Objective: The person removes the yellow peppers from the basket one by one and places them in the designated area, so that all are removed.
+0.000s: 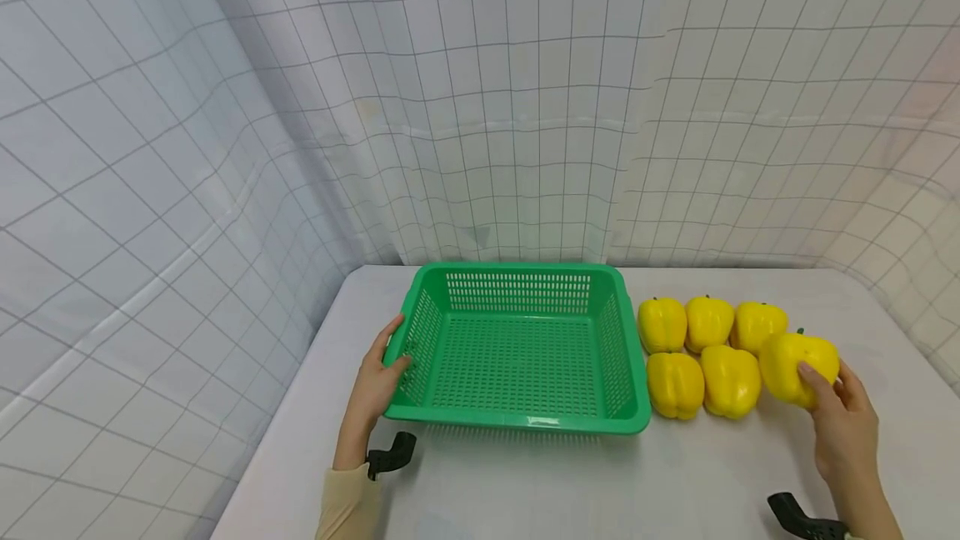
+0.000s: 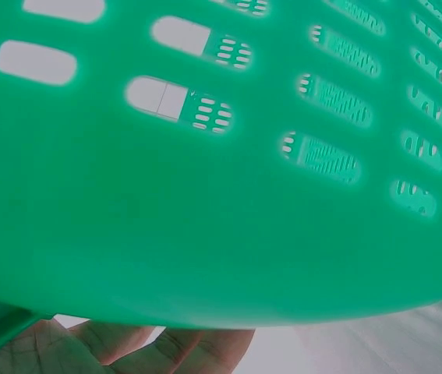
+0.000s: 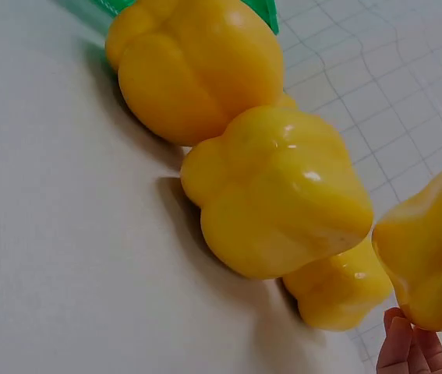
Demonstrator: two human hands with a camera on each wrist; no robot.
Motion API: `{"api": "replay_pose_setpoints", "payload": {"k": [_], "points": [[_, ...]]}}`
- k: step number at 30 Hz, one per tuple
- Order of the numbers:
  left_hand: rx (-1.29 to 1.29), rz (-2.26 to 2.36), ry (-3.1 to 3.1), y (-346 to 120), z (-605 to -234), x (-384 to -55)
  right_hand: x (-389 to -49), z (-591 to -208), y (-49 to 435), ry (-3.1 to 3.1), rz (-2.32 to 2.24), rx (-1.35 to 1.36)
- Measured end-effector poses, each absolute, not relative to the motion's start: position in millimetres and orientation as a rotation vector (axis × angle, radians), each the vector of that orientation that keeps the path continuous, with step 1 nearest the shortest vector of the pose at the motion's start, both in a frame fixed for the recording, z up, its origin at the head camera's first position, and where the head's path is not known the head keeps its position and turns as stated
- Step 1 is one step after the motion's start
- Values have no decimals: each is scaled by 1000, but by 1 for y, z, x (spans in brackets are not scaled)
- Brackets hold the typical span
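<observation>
A green plastic basket (image 1: 517,425) with slotted walls stands on the white table, its inside bare. My left hand (image 1: 377,382) grips its left rim, thumb over the inner side and fingers outside. In the left wrist view the basket wall (image 2: 205,234) fills most of the picture, with fingers below its edge. On the right, my right hand (image 1: 847,419) holds a yellow bell pepper (image 1: 797,365) by its side, thumb in front, lifted off the table. The same held pepper (image 3: 431,245) shows at the right wrist view's edge, above the fingertips.
Several yellow bell peppers sit in two rows right of the basket: three behind, including a middle one (image 1: 708,322), and two in front, with one (image 1: 675,386) close to the basket. A white gridded curtain (image 1: 517,107) hangs behind and left of the table (image 1: 540,490).
</observation>
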State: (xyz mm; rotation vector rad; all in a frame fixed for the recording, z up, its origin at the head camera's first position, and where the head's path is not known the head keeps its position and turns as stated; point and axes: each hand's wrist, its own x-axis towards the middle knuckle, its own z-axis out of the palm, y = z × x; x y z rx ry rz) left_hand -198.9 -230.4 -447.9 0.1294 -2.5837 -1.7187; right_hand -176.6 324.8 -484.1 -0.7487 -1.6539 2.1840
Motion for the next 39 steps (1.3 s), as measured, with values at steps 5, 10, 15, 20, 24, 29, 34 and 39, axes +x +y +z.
{"api": "replay_pose_setpoints", "payload": {"k": [5, 10, 15, 20, 24, 29, 34, 39], "points": [[111, -1692, -2579, -234, -458, -202, -174, -489, 332, -1628, 2201, -768], [106, -1697, -2574, -234, -458, -202, -172, -495, 338, -1656, 2191, -824], [128, -1723, -2577, -233, -457, -203, -172, -503, 344, -1817, 2139, -933], [146, -1750, -2584, -227, -440, -195, -172, -508, 348, -1997, 2041, -988], [141, -1727, -2595, -222, -429, -189, -173, -510, 349, -2029, 1998, -1001], [123, -1731, -2586, -225, -434, -191, -175, -513, 349, -2091, 1936, -981], [130, -1764, -2572, -222, -427, -188, -176, -511, 347, -2202, 1810, -988], [153, -1791, -2571, -229, -442, -197, -176, -512, 345, -2230, 1740, -1003]]}}
